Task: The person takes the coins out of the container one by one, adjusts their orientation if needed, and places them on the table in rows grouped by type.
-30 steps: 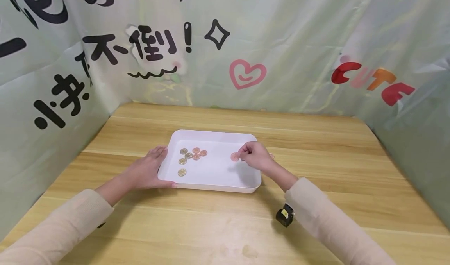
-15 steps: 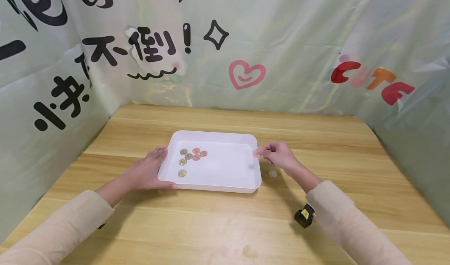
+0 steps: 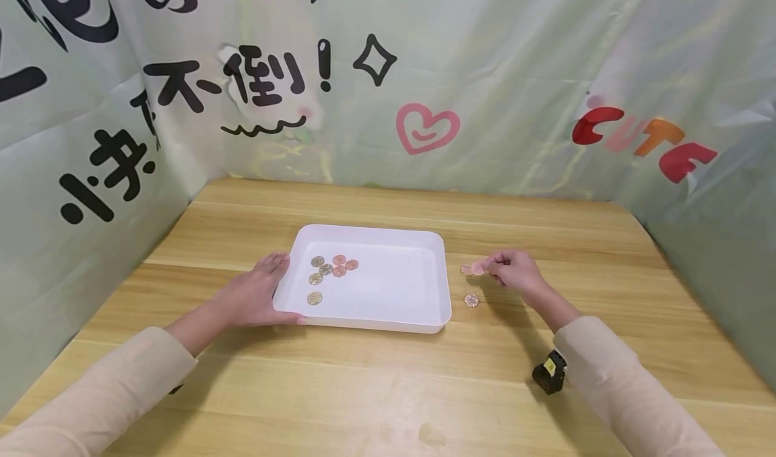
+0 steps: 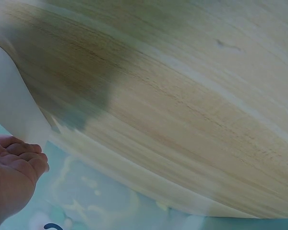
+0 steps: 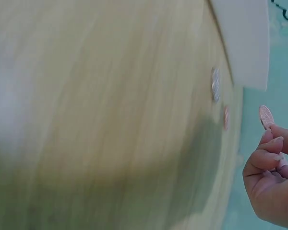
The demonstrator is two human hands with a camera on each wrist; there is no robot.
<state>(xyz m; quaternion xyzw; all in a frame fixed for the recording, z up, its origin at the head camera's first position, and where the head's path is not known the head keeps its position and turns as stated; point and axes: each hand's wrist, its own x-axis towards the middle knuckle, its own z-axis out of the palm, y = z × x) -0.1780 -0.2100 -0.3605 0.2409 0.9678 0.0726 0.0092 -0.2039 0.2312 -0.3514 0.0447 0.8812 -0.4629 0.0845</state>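
Copper-pink coin [image 3: 478,268], a thin ridged disc, sits pinched in your right hand [image 3: 514,272] grip. Since a second ago you carried it out of the white tray [image 3: 445,288] to the worktop [image 3: 606,288], beside two coins [image 3: 471,300] lying flat. Left hand [image 3: 257,295] rests flat-fingered on the tray's smooth plastic rim; six coins [image 3: 327,269] remain inside.

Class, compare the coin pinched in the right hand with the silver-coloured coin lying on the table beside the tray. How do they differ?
The pinched coin is copper-pink; the table coin looks silvery. The right hand holds the pinched coin; the table coin lies flat, untouched. Both are round and outside the white tray.
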